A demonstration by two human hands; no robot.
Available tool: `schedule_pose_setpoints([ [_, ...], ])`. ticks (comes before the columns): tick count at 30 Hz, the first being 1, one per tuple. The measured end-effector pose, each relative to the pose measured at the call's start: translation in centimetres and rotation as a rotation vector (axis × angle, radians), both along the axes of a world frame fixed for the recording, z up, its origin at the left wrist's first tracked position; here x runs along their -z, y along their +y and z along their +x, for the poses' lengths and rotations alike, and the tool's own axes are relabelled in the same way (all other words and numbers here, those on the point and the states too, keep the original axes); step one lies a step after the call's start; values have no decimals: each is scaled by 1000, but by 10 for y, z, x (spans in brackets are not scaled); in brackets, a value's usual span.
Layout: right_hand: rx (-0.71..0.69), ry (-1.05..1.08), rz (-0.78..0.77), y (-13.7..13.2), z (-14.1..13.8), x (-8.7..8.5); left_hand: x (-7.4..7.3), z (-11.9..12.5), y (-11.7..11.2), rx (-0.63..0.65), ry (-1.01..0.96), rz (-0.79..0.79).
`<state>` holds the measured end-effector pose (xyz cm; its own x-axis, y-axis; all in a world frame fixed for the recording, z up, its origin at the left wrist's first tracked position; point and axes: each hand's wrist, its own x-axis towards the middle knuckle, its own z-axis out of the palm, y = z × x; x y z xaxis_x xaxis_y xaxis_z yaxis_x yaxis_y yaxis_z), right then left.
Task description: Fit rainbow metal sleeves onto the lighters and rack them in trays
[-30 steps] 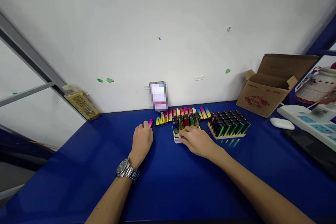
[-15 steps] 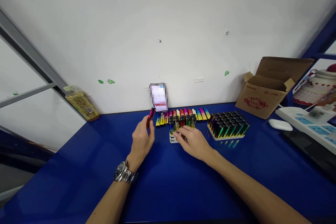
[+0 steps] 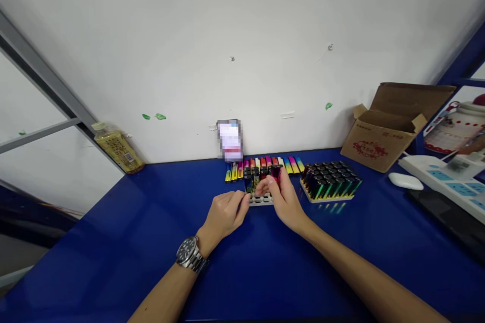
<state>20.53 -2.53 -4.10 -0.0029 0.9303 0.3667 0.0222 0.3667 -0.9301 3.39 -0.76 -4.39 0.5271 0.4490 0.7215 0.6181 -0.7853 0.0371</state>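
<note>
My right hand (image 3: 287, 204) holds a pink-red lighter (image 3: 276, 173) with a dark top, upright over the right part of a small white slotted tray (image 3: 261, 202). Several black-topped lighters (image 3: 256, 175) stand in this tray's back slots, partly hidden by my fingers. At the tray's front left corner, the closed fingers of my left hand (image 3: 226, 213) grip the edge; the fingertips are partly hidden. Behind the tray lies a row of colourful lighters (image 3: 291, 165), flat on the blue table (image 3: 235, 272).
On the right stands a full tray of lighters (image 3: 330, 180), with an open cardboard box (image 3: 373, 141) behind it. A white case (image 3: 405, 180) and a power strip (image 3: 441, 176) lie farther right. A phone (image 3: 230, 141) leans on the wall; a bottle (image 3: 119, 149) stands at left.
The pink-red lighter has passed from my left hand to my right. My left hand has come down and right to the tray; my right hand has lifted slightly and turned upright.
</note>
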Motion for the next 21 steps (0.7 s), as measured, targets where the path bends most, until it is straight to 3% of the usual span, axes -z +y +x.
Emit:
schedule_pose_setpoints([
  [6,-58,354,-221,7,4,-2,5,-13,12,-197,-7,-61],
  [10,-87,378,-354,7,7,-5,10,-17,17,-274,19,-168],
  [16,-54,375,-338,4,7,-8,10,-16,17,-311,60,-288],
  [21,59,359,-339,5,2,-6,10,-16,18,-329,72,-326],
])
